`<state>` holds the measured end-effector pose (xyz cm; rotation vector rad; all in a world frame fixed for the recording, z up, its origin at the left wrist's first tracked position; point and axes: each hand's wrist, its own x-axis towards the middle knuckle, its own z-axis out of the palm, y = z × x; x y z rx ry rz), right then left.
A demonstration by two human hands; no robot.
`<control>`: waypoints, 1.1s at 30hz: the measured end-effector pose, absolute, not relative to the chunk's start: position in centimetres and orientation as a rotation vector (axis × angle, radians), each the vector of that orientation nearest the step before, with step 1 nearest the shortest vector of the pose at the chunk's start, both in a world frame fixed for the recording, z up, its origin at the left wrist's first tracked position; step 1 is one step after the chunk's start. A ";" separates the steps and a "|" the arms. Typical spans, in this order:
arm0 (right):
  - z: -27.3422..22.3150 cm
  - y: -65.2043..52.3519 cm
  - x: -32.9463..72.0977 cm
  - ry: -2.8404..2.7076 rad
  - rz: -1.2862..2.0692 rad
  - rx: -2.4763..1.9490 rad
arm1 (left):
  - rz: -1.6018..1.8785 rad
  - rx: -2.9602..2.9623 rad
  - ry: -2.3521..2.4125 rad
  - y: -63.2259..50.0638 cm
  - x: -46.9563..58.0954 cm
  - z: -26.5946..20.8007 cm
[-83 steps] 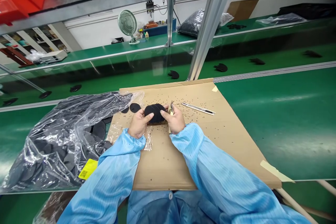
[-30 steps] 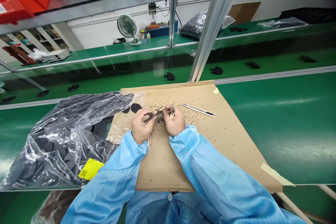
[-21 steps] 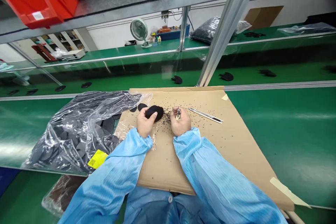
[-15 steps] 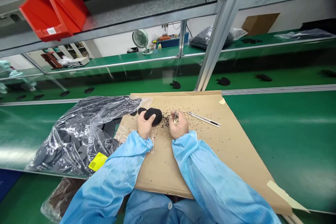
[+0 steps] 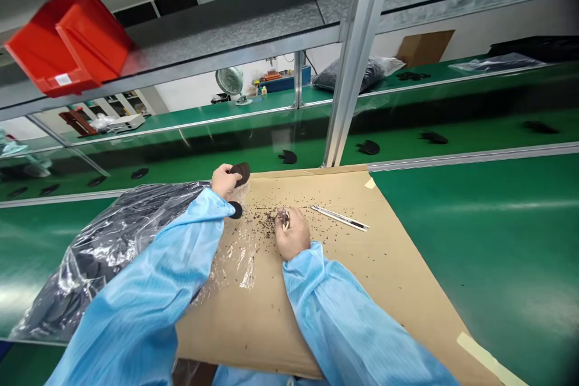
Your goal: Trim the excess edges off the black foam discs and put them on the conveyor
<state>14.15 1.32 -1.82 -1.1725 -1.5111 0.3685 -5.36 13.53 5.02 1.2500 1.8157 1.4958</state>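
Observation:
My left hand [image 5: 224, 181] is closed on a few stacked black round pads [image 5: 243, 172], reaching out to the far left edge of a cardboard sheet [image 5: 271, 307]. Another black pad [image 5: 236, 210] lies just below that hand, at the edge of the plastic. Lower and to the right, my right hand [image 5: 293, 236] is curled around a small metal tool [image 5: 285, 219]; its exact kind is hidden by the fingers. Tiny black scraps [image 5: 265, 223] are strewn over the cardboard around the right hand.
A clear plastic bag [image 5: 113, 247] full of black pads lies at the left. A slim white-and-black cutter [image 5: 339, 217] rests right of my right hand. A metal post [image 5: 348, 72] rises behind the cardboard, with a red bin [image 5: 67, 42] on the shelf above. Black pieces [image 5: 368, 147] lie on the green surface beyond.
My left hand has moved away from my right hand, outward and to the left, still with black pads in it. My right hand keeps the tool over the scraps. The view has shifted slightly.

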 end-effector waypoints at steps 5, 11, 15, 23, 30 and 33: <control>-1.8 1.1 14.1 -1.536 0.398 -1.159 | 1.280 1.718 2.099 18.8 -8.1 7.0; -1.6 1.1 13.9 -1.519 0.437 -1.165 | 0.676 1.946 2.410 21.2 -13.1 6.8; -1.6 1.1 13.8 -1.511 0.453 -1.171 | 0.564 1.822 2.535 22.2 -12.3 5.9; -1.3 1.3 13.2 -1.415 0.437 -1.192 | 0.542 1.973 2.166 28.2 1.3 3.5; -1.0 1.2 13.1 -1.351 0.452 -1.205 | 0.748 1.834 2.026 28.9 6.7 1.8; -1.2 1.4 13.2 -1.374 0.446 -1.203 | 0.886 1.803 1.948 27.6 7.1 2.6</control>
